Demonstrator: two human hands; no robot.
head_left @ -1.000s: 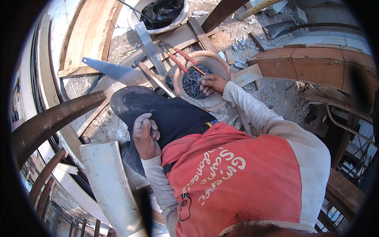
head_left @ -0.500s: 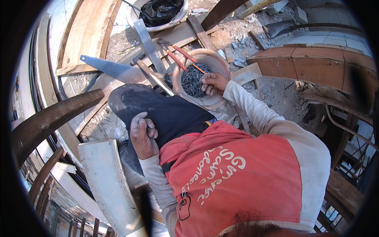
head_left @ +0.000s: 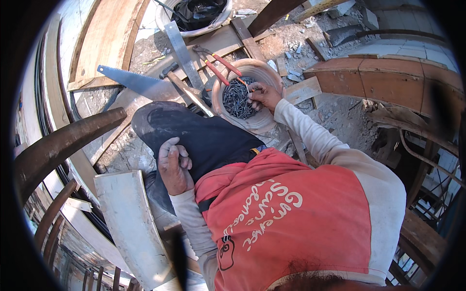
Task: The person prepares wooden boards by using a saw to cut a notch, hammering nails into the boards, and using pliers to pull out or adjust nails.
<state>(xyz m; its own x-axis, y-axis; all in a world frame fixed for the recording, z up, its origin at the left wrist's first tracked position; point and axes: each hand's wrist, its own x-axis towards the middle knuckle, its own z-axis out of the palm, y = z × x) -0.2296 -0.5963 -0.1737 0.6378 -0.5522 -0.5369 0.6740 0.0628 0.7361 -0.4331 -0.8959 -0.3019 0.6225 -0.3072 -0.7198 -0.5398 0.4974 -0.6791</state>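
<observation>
My right hand [head_left: 265,96] is at the right side of a round pinkish tub [head_left: 224,112] heaped with dark nails [head_left: 238,102]. Its fingers are pinched together at the end of a thin orange and pale stick [head_left: 241,81], like a pencil, above the nails. My left hand [head_left: 174,166] is raised beside my dark-trousered leg, fingers loosely curled and apart, with nothing visible in it. Pincers with red handles [head_left: 217,70] rest with their grips over the tub's rim. A claw hammer [head_left: 187,89] lies between the tub and a handsaw [head_left: 133,83].
A long metal blade or strip [head_left: 182,53] lies on planks beyond the hammer. At the top stands a white tub [head_left: 162,19] holding a black bag. Curved brown bars [head_left: 68,138] cross the left side. A pale board [head_left: 131,218] stands at lower left. Rubble [head_left: 286,53] litters the ground.
My right hand has turned slightly over the nails, and the stick at its fingers has shifted and shows paler. The left hand is almost in the same place.
</observation>
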